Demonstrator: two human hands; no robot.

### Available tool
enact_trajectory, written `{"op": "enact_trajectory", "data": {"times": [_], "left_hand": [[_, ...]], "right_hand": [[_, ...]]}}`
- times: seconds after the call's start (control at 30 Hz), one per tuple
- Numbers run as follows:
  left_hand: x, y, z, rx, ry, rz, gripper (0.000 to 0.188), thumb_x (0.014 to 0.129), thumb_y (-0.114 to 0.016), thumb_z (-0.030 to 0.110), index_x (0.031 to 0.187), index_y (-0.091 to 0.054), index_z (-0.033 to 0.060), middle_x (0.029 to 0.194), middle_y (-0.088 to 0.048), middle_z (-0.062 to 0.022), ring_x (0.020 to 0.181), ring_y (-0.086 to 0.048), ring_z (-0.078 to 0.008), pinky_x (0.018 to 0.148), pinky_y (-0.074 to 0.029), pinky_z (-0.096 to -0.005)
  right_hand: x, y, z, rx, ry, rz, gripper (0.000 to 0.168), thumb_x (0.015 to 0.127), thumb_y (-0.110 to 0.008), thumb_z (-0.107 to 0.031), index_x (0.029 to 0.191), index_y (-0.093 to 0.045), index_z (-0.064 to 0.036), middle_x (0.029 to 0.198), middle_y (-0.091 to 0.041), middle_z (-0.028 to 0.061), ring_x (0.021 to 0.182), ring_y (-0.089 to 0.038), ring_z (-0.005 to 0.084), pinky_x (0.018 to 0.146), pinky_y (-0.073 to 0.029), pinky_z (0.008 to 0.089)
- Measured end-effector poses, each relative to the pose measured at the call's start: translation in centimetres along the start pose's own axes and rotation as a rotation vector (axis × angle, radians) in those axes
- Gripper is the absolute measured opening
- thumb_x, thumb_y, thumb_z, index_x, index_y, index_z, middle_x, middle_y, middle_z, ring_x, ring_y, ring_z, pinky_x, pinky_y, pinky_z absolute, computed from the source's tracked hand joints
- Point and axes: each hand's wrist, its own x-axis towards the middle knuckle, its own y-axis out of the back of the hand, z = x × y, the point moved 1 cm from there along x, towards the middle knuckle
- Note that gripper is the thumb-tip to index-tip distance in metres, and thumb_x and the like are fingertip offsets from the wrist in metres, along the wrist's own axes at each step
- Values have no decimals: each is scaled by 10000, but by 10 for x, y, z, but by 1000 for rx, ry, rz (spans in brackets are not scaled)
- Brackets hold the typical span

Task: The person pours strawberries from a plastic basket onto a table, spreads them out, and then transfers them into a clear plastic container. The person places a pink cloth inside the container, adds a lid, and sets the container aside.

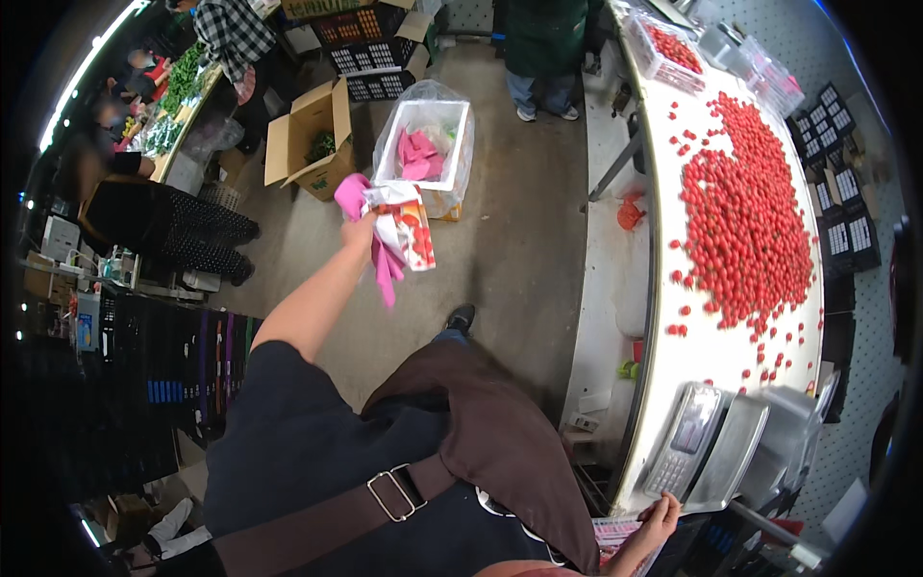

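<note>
My left hand [358,231] is stretched out in front, closed around crumpled pink sheets [351,193] and a white bag or sheet [412,231] printed with red fruit. Just beyond it stands a white foam box [461,148] lined with clear plastic, holding more crumpled pink material [420,155]. My right hand [660,516] is low at the near corner of the white table [667,375], its fingers curled. It lies beside a digital scale [681,440] with a metal pan [728,458]. Whether those fingers grip anything is unclear.
Small red cherry tomatoes [743,238] are heaped across the table, near a filled clear tub [667,54]. An open cardboard box [310,137] adjoins the foam box. Stacked black crates [371,54] stand behind. A person in a green apron [544,36] stands ahead; others work at left.
</note>
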Motion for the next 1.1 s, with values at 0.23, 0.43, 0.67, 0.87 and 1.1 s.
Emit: {"op": "enact_trajectory", "data": {"times": [0.23,0.43,0.67,0.87,1.1], "left_hand": [[235,-108,18,256,-91,26,377,809,-693,251,1113,-660,31,999,-710,-142,942,-682,-290,812,-502,-404],[357,-185,50,261,-110,-37,762,734,-806,281,1370,-469,29,1259,-603,-212,1120,-611,-332,939,-481,-420],[372,-161,-27,640,-34,-70,655,775,-720,320,1311,-540,-10,1274,-592,-246,1198,-567,-371,1011,-444,-425],[260,-88,-128,1082,58,-513,435,894,-573,279,1225,-587,-2,1228,-611,-243,1167,-574,-384,990,-450,-458],[76,-49,-158,1217,483,-857,293,892,-584,236,1098,-660,43,924,-681,-115,793,-650,-213,682,-516,-371]], "right_hand": [[9,-154,-123,1,-113,-11,142,990,-512,-104,951,-620,-20,580,-435,-31,480,-362,36,452,-287,196],[25,-205,-172,-87,-170,-27,156,1011,-502,-151,1001,-604,-33,603,-429,-34,480,-348,36,443,-270,204],[46,-253,-186,-60,-249,-30,139,986,-514,-109,998,-622,-22,621,-462,-28,499,-382,40,458,-304,192],[63,-280,-179,84,-478,-105,155,967,-545,-119,1064,-624,-27,710,-544,1,536,-462,64,474,-342,193],[100,-275,-136,322,-715,-262,158,925,-547,-57,1076,-590,-36,918,-601,35,744,-565,100,589,-410,195]]}}
